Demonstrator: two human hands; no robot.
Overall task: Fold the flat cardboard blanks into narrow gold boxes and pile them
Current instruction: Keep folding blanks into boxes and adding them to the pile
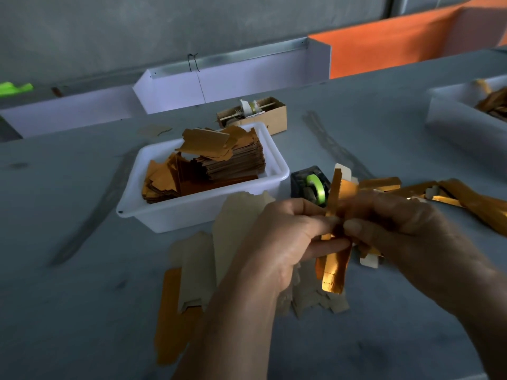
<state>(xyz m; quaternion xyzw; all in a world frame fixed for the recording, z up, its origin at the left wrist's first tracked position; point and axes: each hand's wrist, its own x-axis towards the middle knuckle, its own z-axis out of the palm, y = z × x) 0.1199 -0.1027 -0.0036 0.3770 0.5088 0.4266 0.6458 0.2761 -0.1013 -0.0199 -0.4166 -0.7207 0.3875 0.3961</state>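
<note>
Above the grey table (82, 311), just in front of the white tub (153, 215) of flat blanks (233, 160), we pinch one gold blank (336, 267) between left hand (277, 239) and right hand (397, 229), mid-fold, and next, we judge, must crease its long panels shut.

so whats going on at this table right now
A person is folding a gold cardboard blank into a narrow box, pinching it between the left hand and the right hand above the grey table. More flat blanks lie spread under the hands, and a white tub behind them holds a stack of blanks. Finished gold boxes are piled to the right.
</note>
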